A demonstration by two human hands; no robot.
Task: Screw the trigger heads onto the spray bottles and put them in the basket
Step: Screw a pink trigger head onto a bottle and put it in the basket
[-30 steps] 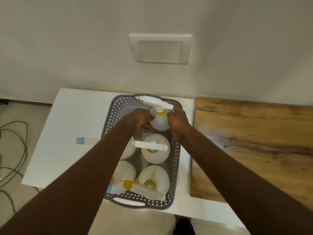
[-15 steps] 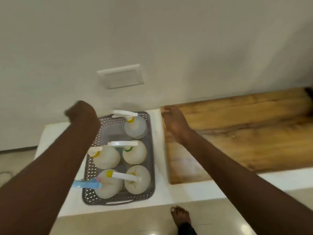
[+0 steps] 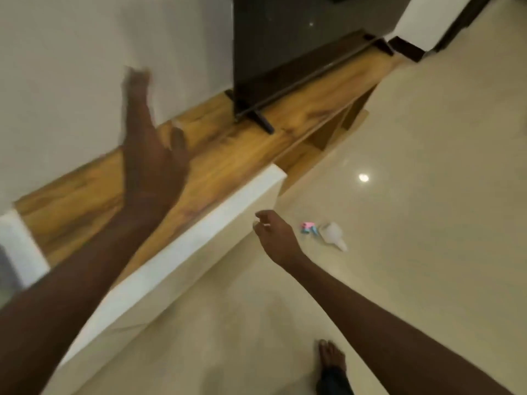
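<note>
A white spray bottle [image 3: 333,234] lies on its side on the cream floor, and a pink and blue trigger head [image 3: 309,227] rests just left of it. My right hand [image 3: 275,236] hangs above the floor a little to the left of them, fingers loosely curled, holding nothing. Stretched out and blurred, my left hand [image 3: 151,143] is raised flat over the wooden shelf, fingers straight and empty. The basket with the other bottles is out of view to the left.
A long wooden shelf [image 3: 216,163] with a white front edge [image 3: 182,240] runs along the wall. A dark TV [image 3: 285,47] stands on it at the back. My bare foot [image 3: 332,363] is on the glossy floor at the bottom.
The view has swung right, away from the basket, to the floor. Both hands let go of the bottle in the basket; my right hand now hovers near a bottle on the floor.
</note>
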